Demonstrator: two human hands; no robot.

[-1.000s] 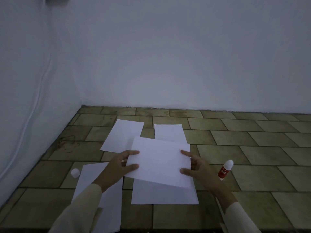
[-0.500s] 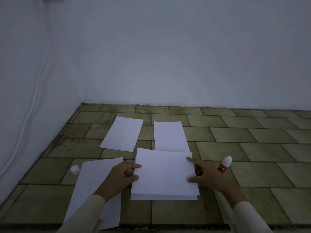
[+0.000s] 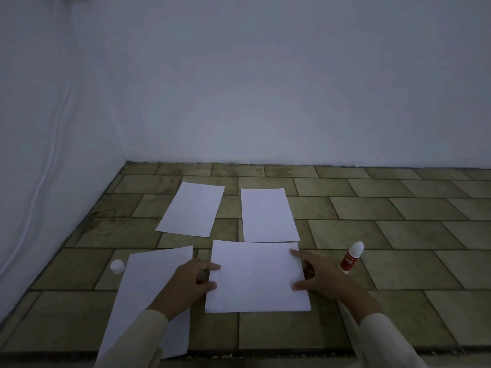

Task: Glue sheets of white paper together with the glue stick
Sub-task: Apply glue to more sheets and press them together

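Note:
A white top sheet (image 3: 256, 277) lies flat on the tiled floor (image 3: 398, 235), squared over a second sheet whose edge shows only as a thin sliver along the near side. My left hand (image 3: 186, 282) holds its left edge, forefinger and thumb lying on the paper. At the right edge my right hand (image 3: 321, 277) holds it the same way, other fingers curled beside the edge. The red glue stick (image 3: 351, 257), with a white tip, stands uncapped just right of my right hand. Its white cap (image 3: 117, 266) sits far to the left.
Another white sheet (image 3: 143, 293) lies under my left forearm, reaching the floor's near edge. Two more sheets (image 3: 191, 208) (image 3: 268, 215) lie side by side farther back. White walls close the corner at left and behind; a white cable (image 3: 50, 155) runs down the left wall.
Both hands have lowered the tilted sheet toward me onto the sheet beneath it; it now lies flat and aligned. The glue stick and cap have stayed put.

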